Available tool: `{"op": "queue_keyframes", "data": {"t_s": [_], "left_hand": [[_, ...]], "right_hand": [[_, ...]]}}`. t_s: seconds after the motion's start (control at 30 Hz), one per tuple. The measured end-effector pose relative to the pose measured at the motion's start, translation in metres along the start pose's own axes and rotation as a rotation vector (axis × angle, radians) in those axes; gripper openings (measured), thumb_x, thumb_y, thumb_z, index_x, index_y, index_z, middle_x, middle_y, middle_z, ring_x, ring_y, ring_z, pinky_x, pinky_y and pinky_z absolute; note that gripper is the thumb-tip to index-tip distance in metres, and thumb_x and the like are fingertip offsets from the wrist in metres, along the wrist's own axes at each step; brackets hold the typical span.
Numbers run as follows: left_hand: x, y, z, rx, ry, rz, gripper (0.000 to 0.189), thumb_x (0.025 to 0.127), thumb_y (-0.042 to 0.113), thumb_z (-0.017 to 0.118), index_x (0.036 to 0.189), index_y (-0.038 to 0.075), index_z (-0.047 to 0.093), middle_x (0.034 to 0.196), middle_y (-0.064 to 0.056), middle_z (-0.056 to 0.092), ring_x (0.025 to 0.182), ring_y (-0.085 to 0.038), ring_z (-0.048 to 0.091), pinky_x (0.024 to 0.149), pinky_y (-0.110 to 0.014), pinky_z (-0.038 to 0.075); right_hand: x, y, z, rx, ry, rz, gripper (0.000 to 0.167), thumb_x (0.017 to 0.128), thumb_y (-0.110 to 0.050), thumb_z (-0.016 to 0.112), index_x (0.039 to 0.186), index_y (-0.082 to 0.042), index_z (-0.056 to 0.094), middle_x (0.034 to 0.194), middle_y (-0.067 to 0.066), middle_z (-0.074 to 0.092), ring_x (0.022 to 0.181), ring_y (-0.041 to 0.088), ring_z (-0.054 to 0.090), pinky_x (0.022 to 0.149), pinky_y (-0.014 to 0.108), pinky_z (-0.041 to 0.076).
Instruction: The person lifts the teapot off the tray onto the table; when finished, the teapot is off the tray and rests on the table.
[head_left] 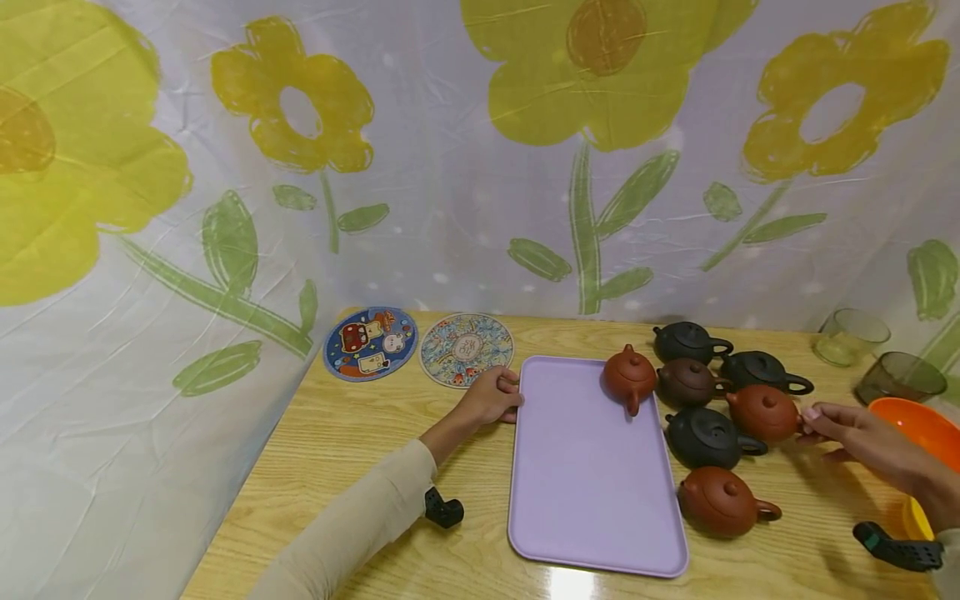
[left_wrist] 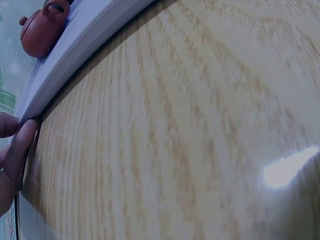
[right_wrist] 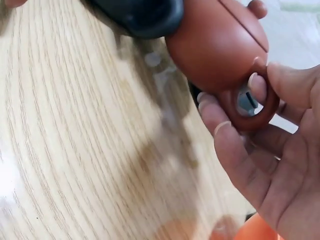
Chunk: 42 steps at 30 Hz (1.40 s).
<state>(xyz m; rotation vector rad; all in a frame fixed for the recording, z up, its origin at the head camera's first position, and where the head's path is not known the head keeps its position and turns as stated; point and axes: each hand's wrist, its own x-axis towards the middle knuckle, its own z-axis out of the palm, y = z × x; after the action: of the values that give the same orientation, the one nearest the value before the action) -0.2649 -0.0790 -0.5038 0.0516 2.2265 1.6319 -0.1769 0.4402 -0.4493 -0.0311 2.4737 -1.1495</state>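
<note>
A lilac tray [head_left: 592, 475] lies on the wooden table, and a red-brown teapot [head_left: 628, 377] stands at its far right corner. My left hand [head_left: 491, 396] holds the tray's left rim near the far end; in the left wrist view its fingertips [left_wrist: 29, 127] pinch that rim. On the right, my right hand [head_left: 862, 437] grips the handle of another red-brown teapot [head_left: 765, 412]. Seen from the right wrist, one finger passes through the handle [right_wrist: 274, 102] and the thumb presses on top. This teapot's body [right_wrist: 220, 45] is beside a black teapot [right_wrist: 145, 15].
Several more teapots, black [head_left: 705, 437], dark brown [head_left: 688, 382] and red-brown [head_left: 720, 502], stand right of the tray. Two round patterned mats [head_left: 370, 343] lie at the back left. Glass cups [head_left: 850, 337] and an orange bowl [head_left: 918, 425] are at the far right. A flowered curtain [head_left: 420, 225] hangs behind.
</note>
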Motion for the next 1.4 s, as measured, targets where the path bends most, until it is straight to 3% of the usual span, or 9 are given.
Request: {"op": "queue_keyframes", "data": {"t_s": [0.27, 0.37, 0.63, 0.8, 0.93, 1.07, 1.27, 1.4], "left_hand": [[-0.001, 0.000, 0.001, 0.002, 0.003, 0.014, 0.035, 0.092, 0.001, 0.067, 0.124, 0.000, 0.056, 0.104, -0.013, 0.057, 0.083, -0.021, 0.066, 0.066, -0.034, 0.065], [-0.002, 0.001, 0.001, 0.001, 0.004, 0.015, 0.035, 0.092, 0.002, 0.067, 0.125, 0.000, 0.056, 0.105, -0.013, 0.057, 0.083, -0.021, 0.067, 0.066, -0.034, 0.065], [-0.002, 0.000, 0.000, 0.001, -0.001, 0.013, 0.035, 0.092, 0.003, 0.068, 0.125, 0.000, 0.056, 0.106, -0.013, 0.057, 0.083, -0.022, 0.067, 0.065, -0.034, 0.065], [-0.001, -0.001, 0.000, -0.002, -0.001, 0.014, 0.036, 0.092, 0.003, 0.068, 0.125, 0.000, 0.056, 0.105, -0.013, 0.057, 0.083, -0.022, 0.067, 0.065, -0.034, 0.065], [-0.001, 0.000, 0.000, -0.001, 0.004, 0.009, 0.035, 0.092, 0.003, 0.068, 0.125, 0.001, 0.056, 0.106, -0.014, 0.058, 0.083, -0.021, 0.067, 0.065, -0.033, 0.065], [-0.001, 0.000, 0.000, 0.004, 0.009, 0.007, 0.035, 0.092, 0.003, 0.068, 0.124, 0.001, 0.056, 0.107, -0.014, 0.058, 0.083, -0.022, 0.066, 0.065, -0.033, 0.065], [-0.002, 0.001, 0.000, 0.005, 0.011, 0.007, 0.034, 0.092, 0.003, 0.068, 0.124, 0.001, 0.056, 0.107, -0.014, 0.058, 0.082, -0.021, 0.066, 0.065, -0.033, 0.065], [-0.002, 0.002, 0.000, 0.005, 0.006, 0.004, 0.035, 0.092, 0.003, 0.068, 0.125, 0.001, 0.056, 0.107, -0.014, 0.058, 0.083, -0.022, 0.067, 0.065, -0.033, 0.065]], "right_hand": [[0.004, 0.006, -0.001, 0.007, -0.033, 0.032, 0.048, 0.112, -0.029, 0.028, 0.120, 0.014, 0.050, 0.111, 0.016, 0.062, 0.093, 0.008, 0.066, 0.084, 0.048, 0.061], [0.006, 0.008, -0.002, -0.008, -0.040, 0.038, 0.050, 0.112, -0.029, 0.028, 0.123, 0.015, 0.048, 0.115, 0.019, 0.062, 0.098, 0.017, 0.069, 0.086, 0.049, 0.061], [0.007, 0.011, -0.004, 0.029, -0.093, 0.037, 0.050, 0.112, -0.032, 0.030, 0.122, 0.013, 0.048, 0.116, 0.019, 0.066, 0.093, 0.007, 0.067, 0.082, 0.040, 0.061], [0.008, 0.011, -0.007, 0.048, -0.129, 0.058, 0.054, 0.111, -0.035, 0.031, 0.128, 0.014, 0.046, 0.115, 0.018, 0.066, 0.098, 0.017, 0.067, 0.088, 0.047, 0.059], [0.011, 0.010, -0.010, 0.026, -0.136, 0.094, 0.060, 0.112, -0.034, 0.029, 0.134, 0.021, 0.040, 0.119, 0.026, 0.063, 0.106, 0.033, 0.067, 0.090, 0.051, 0.059], [0.013, 0.009, -0.011, 0.005, -0.141, 0.121, 0.061, 0.112, -0.031, 0.027, 0.136, 0.025, 0.036, 0.124, 0.033, 0.060, 0.110, 0.040, 0.066, 0.090, 0.051, 0.060], [0.012, 0.008, -0.011, 0.007, -0.141, 0.122, 0.059, 0.112, -0.030, 0.028, 0.134, 0.023, 0.040, 0.124, 0.033, 0.061, 0.110, 0.039, 0.067, 0.090, 0.052, 0.060], [0.010, 0.007, -0.009, -0.001, -0.112, 0.125, 0.053, 0.112, -0.032, 0.030, 0.121, 0.014, 0.054, 0.113, 0.023, 0.065, 0.102, 0.030, 0.067, 0.084, 0.046, 0.061]]}}
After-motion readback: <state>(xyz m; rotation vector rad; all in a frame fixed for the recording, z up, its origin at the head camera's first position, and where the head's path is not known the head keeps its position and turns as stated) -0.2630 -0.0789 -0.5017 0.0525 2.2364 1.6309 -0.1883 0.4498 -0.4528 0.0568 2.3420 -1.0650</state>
